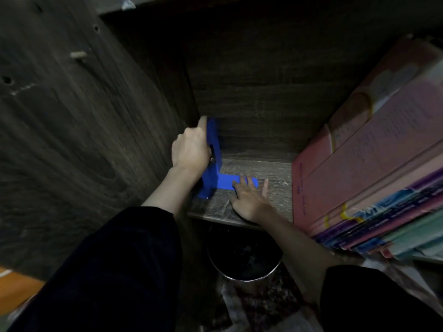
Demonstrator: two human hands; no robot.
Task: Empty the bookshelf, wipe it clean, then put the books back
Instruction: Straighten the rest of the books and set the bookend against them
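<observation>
A blue L-shaped bookend [214,161] stands on the dark wooden shelf board [271,173], close to the left side panel. My left hand [190,149] grips its upright plate from the left. My right hand [250,197] lies flat on the shelf with fingers spread, its fingertips resting on the bookend's flat blue tongue. A row of books [364,173], pink and pastel covers, leans at the right side of the same shelf, spines toward me. The shelf surface between bookend and books looks dusty.
The tall wooden side panel [72,116] fills the left. Below the shelf edge stands a round dark bin with a metal rim [242,257]. A patterned floor covering lies under it. An orange surface [14,291] shows at the bottom left.
</observation>
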